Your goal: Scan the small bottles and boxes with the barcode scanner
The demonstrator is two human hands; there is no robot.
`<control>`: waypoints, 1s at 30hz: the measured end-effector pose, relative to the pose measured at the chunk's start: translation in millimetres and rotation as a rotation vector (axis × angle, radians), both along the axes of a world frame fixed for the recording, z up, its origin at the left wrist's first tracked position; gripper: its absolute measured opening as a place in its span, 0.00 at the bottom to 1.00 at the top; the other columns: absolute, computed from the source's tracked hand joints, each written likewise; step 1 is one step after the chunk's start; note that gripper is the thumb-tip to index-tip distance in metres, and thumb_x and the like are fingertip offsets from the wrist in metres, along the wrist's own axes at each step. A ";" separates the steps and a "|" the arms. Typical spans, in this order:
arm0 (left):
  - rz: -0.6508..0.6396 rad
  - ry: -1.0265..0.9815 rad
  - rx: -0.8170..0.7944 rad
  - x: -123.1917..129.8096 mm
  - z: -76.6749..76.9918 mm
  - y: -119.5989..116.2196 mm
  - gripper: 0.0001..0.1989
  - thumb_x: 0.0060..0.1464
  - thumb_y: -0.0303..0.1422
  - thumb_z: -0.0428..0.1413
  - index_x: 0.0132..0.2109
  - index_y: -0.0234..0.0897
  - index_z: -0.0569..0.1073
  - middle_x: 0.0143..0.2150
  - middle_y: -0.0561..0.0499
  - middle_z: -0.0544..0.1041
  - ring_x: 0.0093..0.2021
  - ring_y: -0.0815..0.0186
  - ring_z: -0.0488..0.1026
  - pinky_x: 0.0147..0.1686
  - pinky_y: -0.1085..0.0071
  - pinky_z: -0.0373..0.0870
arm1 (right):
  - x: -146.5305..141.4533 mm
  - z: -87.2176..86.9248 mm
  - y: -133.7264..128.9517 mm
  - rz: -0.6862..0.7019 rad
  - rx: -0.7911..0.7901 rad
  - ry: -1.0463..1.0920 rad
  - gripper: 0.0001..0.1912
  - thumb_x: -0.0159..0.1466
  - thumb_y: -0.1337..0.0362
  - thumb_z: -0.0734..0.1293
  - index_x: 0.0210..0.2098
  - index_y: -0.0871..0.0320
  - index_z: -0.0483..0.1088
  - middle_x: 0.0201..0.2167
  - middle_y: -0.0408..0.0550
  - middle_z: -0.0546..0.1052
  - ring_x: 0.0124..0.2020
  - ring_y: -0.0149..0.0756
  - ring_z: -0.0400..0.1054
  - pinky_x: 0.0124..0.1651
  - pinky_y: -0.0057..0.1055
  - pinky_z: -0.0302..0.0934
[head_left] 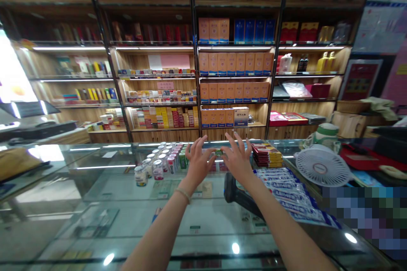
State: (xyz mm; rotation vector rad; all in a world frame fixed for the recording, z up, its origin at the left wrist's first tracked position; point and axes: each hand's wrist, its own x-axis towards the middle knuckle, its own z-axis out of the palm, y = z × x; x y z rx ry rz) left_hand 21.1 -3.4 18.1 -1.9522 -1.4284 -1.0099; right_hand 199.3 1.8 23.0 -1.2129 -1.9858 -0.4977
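Note:
Both arms reach forward over a glass counter point(127, 216). A small green item point(218, 152) is pinched between my left hand point(199, 163) and my right hand point(237, 161), thumb and fingertips at either end, other fingers raised. Just left of my left hand, small cans and jars point(158, 169) stand in rows. Stacked red and yellow packets point(267, 155) lie right of my right hand. Blue and white packs point(291, 194) are spread nearer, beside my right forearm. A black handheld device point(237, 194) lies beneath that forearm.
A white fan point(319, 167) and a green and white jug point(327, 135) stand on the right side. Behind the counter, wooden shelves hold orange boxes point(235, 64), blue boxes point(254, 30) and rows of small packs point(165, 117). A brown bag point(17, 163) lies at the far left.

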 end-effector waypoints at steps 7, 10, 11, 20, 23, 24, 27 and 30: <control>-0.027 0.069 0.009 0.9 -5.9 -5.1 0.11 0.61 0.39 0.56 0.49 0.51 0.78 0.70 0.48 0.62 0.69 0.52 0.57 0.70 0.46 0.36 | 5.2 -0.5 -9.8 0.023 0.034 -0.097 0.15 0.67 0.62 0.61 0.51 0.53 0.73 0.73 0.47 0.54 0.74 0.49 0.38 0.72 0.55 0.19; -0.036 0.082 -0.021 1.7 -7.1 -7.2 0.10 0.61 0.38 0.57 0.48 0.50 0.79 0.70 0.49 0.63 0.69 0.51 0.57 0.70 0.45 0.34 | 5.9 -3.6 -8.7 0.034 0.043 -0.123 0.15 0.67 0.64 0.60 0.51 0.53 0.73 0.73 0.46 0.54 0.74 0.48 0.38 0.72 0.55 0.18; -0.036 0.081 -0.026 1.6 -7.4 -7.5 0.10 0.61 0.38 0.57 0.47 0.50 0.79 0.69 0.49 0.64 0.69 0.51 0.57 0.70 0.45 0.33 | 6.3 -4.8 -8.0 0.040 0.047 -0.120 0.15 0.67 0.64 0.60 0.51 0.52 0.73 0.73 0.45 0.54 0.74 0.47 0.38 0.72 0.55 0.18; 0.016 0.021 -0.087 -11.1 -8.7 -2.9 0.19 0.57 0.42 0.60 0.56 0.51 0.75 0.72 0.45 0.58 0.71 0.49 0.53 0.70 0.45 0.37 | 15.7 -6.4 -0.3 0.059 -0.052 0.069 0.12 0.63 0.57 0.67 0.45 0.48 0.77 0.72 0.41 0.54 0.73 0.51 0.38 0.71 0.55 0.26; 0.028 -0.012 -0.125 -14.4 -9.2 -2.1 0.19 0.55 0.40 0.62 0.54 0.51 0.76 0.73 0.46 0.56 0.71 0.48 0.53 0.70 0.44 0.38 | 16.5 -7.8 3.2 0.107 -0.063 0.148 0.11 0.62 0.57 0.68 0.43 0.48 0.78 0.72 0.42 0.55 0.72 0.52 0.39 0.69 0.56 0.30; 0.026 -0.021 -0.130 -15.0 -9.3 -2.0 0.18 0.55 0.39 0.62 0.54 0.51 0.77 0.73 0.47 0.56 0.71 0.48 0.53 0.70 0.44 0.39 | 16.4 -8.5 4.0 0.123 -0.067 0.168 0.11 0.62 0.57 0.68 0.43 0.48 0.78 0.72 0.43 0.55 0.72 0.52 0.39 0.69 0.56 0.31; 0.019 -0.046 -0.137 -16.2 -9.2 -1.5 0.14 0.56 0.39 0.62 0.50 0.53 0.79 0.72 0.50 0.57 0.70 0.48 0.53 0.69 0.45 0.40 | 16.8 -9.6 4.7 0.158 -0.094 0.197 0.11 0.63 0.56 0.68 0.44 0.48 0.78 0.72 0.43 0.54 0.72 0.52 0.40 0.68 0.55 0.35; 0.021 -0.071 -0.125 -16.9 -8.6 -0.7 0.11 0.55 0.41 0.62 0.46 0.52 0.80 0.72 0.51 0.58 0.70 0.49 0.53 0.69 0.45 0.41 | 19.6 -9.0 5.1 0.143 -0.105 0.200 0.11 0.64 0.56 0.67 0.44 0.47 0.78 0.73 0.42 0.52 0.72 0.50 0.39 0.68 0.54 0.36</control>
